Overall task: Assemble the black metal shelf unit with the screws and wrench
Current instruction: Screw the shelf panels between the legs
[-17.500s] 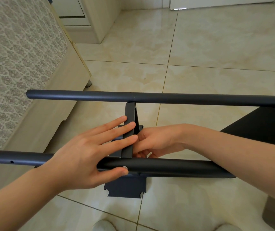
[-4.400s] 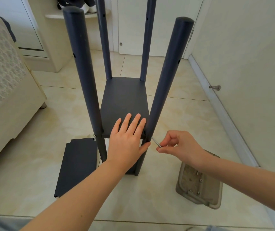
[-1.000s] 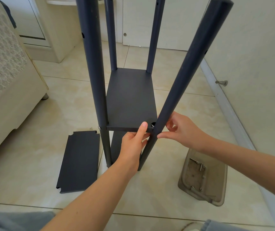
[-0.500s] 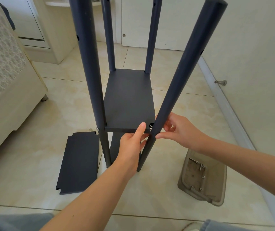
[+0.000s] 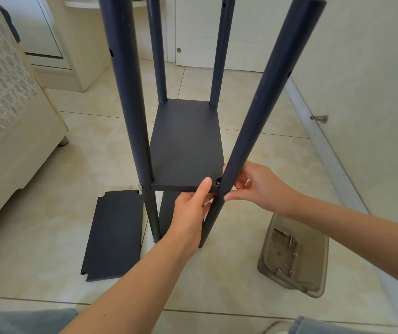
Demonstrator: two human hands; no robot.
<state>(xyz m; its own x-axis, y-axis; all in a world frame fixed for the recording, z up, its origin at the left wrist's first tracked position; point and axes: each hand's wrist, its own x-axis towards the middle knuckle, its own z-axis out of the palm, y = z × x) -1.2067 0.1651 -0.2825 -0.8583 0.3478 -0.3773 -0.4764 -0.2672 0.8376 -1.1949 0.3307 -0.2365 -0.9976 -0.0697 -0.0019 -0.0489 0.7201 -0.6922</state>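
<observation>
Your left hand [image 5: 190, 213] grips the front edge of the shelf panel [image 5: 185, 145], thumb on top and fingers underneath, just left of the front right post [image 5: 260, 112]. Your right hand [image 5: 260, 186] curls round that post at the panel's height, forefinger and thumb drawn together against the tube. Whether they pinch a screw cannot be told, and no wrench shows. The step looks like seating this corner, so lift or lower the panel with your left hand until its notched corner [image 5: 218, 181] sits square against the post and the holes line up. Hold the post steady, since it leans in towards the panel. Start the screw by fingertip and leave it loose until it bites straight, because a forced start would likely cross the thread. The front left post [image 5: 130, 104], across the panel from the landmark, already meets its corner. A spare shelf panel [image 5: 114, 235] lies flat on the floor tiles [image 5: 229, 273], well left of the landmark's foot. To the right of that foot sits a beige plastic tray [image 5: 313, 256], tilted, holding several small screws [image 5: 291, 242] scattered on its bottom.
</observation>
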